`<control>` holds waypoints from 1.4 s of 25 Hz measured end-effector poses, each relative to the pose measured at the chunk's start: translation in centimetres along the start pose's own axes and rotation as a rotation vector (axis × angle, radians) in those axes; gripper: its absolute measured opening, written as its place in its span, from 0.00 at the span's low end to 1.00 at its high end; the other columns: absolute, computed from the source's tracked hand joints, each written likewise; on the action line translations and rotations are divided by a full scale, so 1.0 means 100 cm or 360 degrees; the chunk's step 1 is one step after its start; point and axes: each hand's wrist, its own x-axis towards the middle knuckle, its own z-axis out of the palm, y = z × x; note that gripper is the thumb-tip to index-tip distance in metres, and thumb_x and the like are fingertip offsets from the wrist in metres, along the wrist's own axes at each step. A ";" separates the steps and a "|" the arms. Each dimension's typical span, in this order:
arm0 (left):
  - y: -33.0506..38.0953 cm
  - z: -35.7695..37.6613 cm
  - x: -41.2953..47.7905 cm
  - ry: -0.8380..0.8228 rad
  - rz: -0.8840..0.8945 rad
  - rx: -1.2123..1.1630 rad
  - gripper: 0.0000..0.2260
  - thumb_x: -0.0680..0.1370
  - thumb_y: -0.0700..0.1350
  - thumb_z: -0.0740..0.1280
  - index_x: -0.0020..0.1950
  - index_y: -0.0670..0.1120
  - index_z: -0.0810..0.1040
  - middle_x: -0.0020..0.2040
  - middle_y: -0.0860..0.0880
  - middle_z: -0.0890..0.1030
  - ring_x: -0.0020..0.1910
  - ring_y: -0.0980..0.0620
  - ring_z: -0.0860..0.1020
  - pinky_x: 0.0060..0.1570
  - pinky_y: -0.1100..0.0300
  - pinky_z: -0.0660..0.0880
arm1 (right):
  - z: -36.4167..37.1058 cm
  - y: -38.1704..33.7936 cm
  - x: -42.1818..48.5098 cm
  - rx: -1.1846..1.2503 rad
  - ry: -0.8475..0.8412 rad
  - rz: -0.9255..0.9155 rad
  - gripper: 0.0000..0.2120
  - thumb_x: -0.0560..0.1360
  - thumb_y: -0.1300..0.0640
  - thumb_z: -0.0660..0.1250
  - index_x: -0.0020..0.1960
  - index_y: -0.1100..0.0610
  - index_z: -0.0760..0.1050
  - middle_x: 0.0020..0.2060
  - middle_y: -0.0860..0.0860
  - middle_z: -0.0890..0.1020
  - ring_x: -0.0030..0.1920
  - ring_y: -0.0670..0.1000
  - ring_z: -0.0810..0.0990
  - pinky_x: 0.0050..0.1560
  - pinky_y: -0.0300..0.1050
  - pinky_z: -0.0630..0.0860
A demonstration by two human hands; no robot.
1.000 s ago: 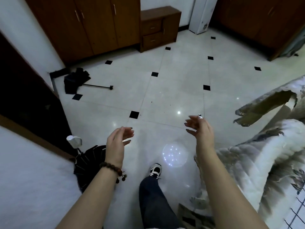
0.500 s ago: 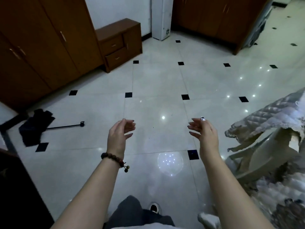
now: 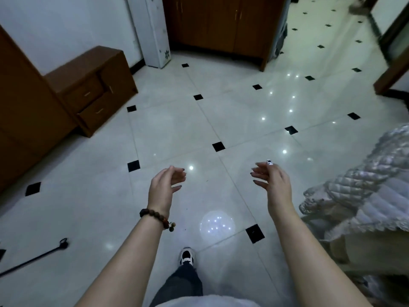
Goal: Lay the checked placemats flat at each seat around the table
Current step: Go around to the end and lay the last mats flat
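No checked placemat shows in this view. My left hand [image 3: 163,189], with a bead bracelet on the wrist, is held out over the tiled floor with its fingers loosely curled and apart, holding nothing. My right hand [image 3: 274,185] is held out at the same height, fingers apart and empty. A table edge draped in a quilted grey cloth [image 3: 363,185] is at the right, just beside my right forearm. Its top is out of view.
The floor [image 3: 199,134] is glossy white tile with small black squares. A low brown drawer unit [image 3: 93,89] and tall brown cupboards stand at the left, more brown cupboards [image 3: 223,25] at the back. A black stick [image 3: 33,260] lies on the floor at lower left. My shoe [image 3: 187,255] steps forward.
The view has swung to the right across the room; the drawer unit and the black stick have slid left and the draped table has dropped lower right. Both hands stay raised and empty.
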 end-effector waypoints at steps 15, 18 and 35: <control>0.043 0.229 0.268 -0.0623 -0.0144 0.0269 0.15 0.81 0.47 0.58 0.46 0.41 0.81 0.47 0.42 0.84 0.50 0.45 0.82 0.56 0.45 0.74 | -0.020 -0.035 0.248 0.0157 0.0699 0.0030 0.13 0.79 0.57 0.56 0.45 0.59 0.78 0.43 0.59 0.81 0.43 0.56 0.80 0.46 0.49 0.75; 0.050 0.310 0.319 -0.0749 -0.0101 0.0296 0.15 0.81 0.47 0.58 0.46 0.41 0.81 0.46 0.42 0.84 0.49 0.44 0.82 0.58 0.43 0.74 | -0.051 -0.053 0.326 0.0204 0.0796 0.0007 0.13 0.79 0.57 0.56 0.45 0.58 0.78 0.42 0.58 0.81 0.42 0.55 0.80 0.45 0.48 0.75; 0.098 0.754 0.488 -0.1341 -0.0097 0.0485 0.15 0.81 0.46 0.57 0.47 0.41 0.81 0.48 0.41 0.83 0.51 0.44 0.81 0.55 0.48 0.75 | -0.241 -0.133 0.628 0.0356 0.1434 0.0085 0.12 0.79 0.57 0.57 0.43 0.58 0.77 0.40 0.56 0.81 0.41 0.55 0.80 0.44 0.48 0.75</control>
